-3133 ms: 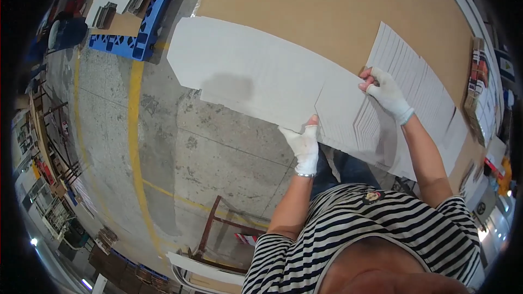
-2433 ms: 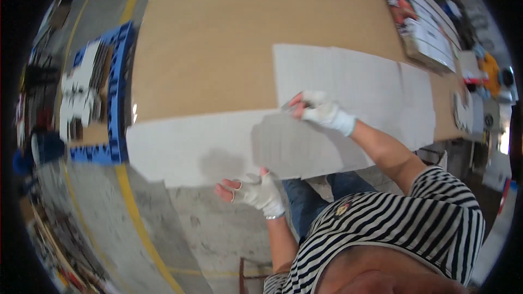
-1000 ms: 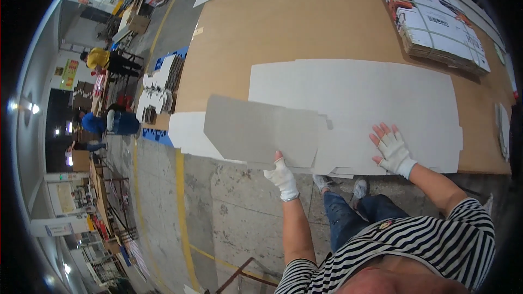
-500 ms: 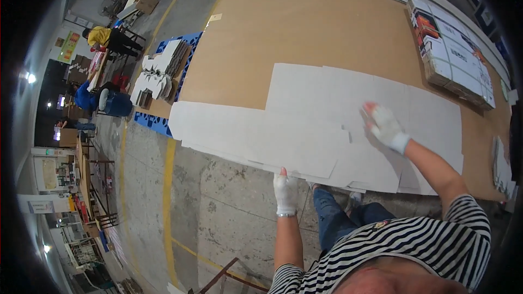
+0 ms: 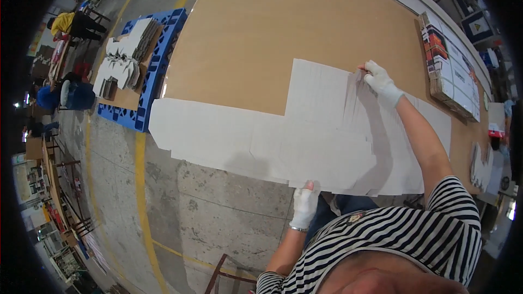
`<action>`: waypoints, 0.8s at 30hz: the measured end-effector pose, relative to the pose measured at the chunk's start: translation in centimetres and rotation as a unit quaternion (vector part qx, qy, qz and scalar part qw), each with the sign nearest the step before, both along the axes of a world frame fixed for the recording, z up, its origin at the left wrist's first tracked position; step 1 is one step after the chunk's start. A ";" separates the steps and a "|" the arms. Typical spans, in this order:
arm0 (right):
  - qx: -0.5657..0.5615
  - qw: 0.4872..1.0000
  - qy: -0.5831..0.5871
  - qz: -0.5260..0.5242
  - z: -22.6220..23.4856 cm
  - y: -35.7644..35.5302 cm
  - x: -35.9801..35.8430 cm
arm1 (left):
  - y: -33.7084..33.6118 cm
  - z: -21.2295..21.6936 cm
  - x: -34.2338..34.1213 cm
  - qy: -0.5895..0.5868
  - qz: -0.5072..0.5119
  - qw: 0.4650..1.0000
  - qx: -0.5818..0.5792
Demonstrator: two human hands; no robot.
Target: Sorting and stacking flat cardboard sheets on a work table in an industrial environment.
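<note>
Head view, and here a crease or a skewed pile could come if the right hand point(image 5: 380, 83) tugs unevenly on the loosely overlapping white sheets point(image 5: 327, 130): it's pinched on their far edge, and they spread leftward and bodyward from it. The left hand point(image 5: 305, 207) is at their near edge, thumb up; fingers hidden, can't tell whether it's clamped.

A dark-and-white striped shirt point(image 5: 381, 233) is worn with white fingerless gloves point(image 5: 384, 86) and a bracelet point(image 5: 298, 229)
</note>
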State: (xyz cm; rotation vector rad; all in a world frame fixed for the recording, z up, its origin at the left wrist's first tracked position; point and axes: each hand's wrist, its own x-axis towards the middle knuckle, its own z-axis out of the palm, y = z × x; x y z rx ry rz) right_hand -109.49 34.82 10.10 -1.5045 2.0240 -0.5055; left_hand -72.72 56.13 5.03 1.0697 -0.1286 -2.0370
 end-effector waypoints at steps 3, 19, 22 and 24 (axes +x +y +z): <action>-0.131 0.970 0.158 0.130 -1.4 0.0 0.0 | -0.5 0.8 0.3 -0.008 0.022 0.999 0.038; 0.246 0.839 0.295 0.385 5.4 -6.4 5.6 | 1.9 -2.9 -1.5 -0.038 -0.034 0.999 0.012; 0.253 0.768 0.355 0.468 4.9 -6.7 6.0 | 1.8 -3.2 -2.3 -0.035 -0.033 0.999 0.014; 0.274 0.732 0.377 0.496 4.3 -6.9 6.1 | 1.3 -2.6 -2.5 -0.024 -0.031 0.999 0.017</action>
